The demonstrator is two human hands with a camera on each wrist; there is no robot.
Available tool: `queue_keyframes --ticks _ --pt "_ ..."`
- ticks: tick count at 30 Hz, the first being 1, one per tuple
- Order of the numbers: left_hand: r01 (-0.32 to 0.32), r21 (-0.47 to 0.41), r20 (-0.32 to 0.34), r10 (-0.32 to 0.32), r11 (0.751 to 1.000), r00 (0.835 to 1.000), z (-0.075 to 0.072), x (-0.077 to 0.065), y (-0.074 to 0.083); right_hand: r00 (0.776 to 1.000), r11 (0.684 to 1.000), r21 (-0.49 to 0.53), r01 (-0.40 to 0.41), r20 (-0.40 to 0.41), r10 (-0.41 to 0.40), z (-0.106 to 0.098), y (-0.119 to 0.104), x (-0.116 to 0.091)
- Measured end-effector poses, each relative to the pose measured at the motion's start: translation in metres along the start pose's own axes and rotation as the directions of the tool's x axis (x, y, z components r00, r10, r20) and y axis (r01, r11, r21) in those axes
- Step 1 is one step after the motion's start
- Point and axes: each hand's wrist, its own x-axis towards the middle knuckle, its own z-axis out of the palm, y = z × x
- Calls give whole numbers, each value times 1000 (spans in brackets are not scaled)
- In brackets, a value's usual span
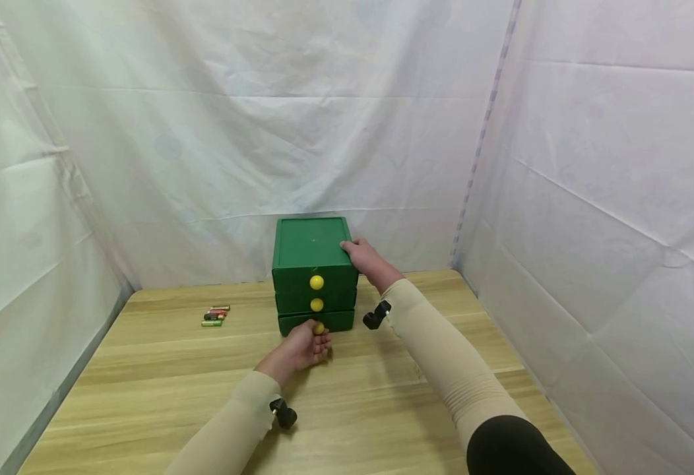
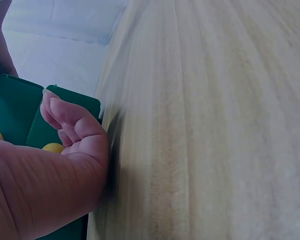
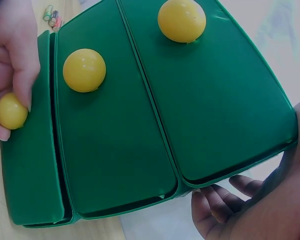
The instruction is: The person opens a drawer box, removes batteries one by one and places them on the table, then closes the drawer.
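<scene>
A green drawer cabinet (image 1: 313, 241) with three drawers and round yellow knobs stands at the back of the table. My left hand (image 1: 305, 344) is low in front of it, thumb and fingers pinching the lowest yellow knob (image 3: 11, 111). The bottom drawer (image 3: 32, 170) juts out slightly past the two above, with a dark gap behind its front. At the cabinet's upper right edge, my right hand (image 1: 372, 261) grips the corner, thumb over the top and fingers along the side. The middle knob (image 3: 84, 70) and top knob (image 3: 181, 20) are untouched.
Several small batteries (image 1: 215, 315) lie together on the wooden table (image 1: 163, 382), left of the cabinet. White cloth walls (image 1: 252, 152) enclose the table at the back and both sides.
</scene>
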Motion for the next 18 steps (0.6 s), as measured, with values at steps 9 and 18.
queue_keyframes --ticks 9,18 --pt "17 18 -12 -17 1000 1000 -3 -2 -4 1000 1000 6 -17 11 17 2 0 -3" --pt "17 37 -6 -16 999 1000 -4 -6 -5 1000 1000 8 -14 2 14 3 -1 -4"
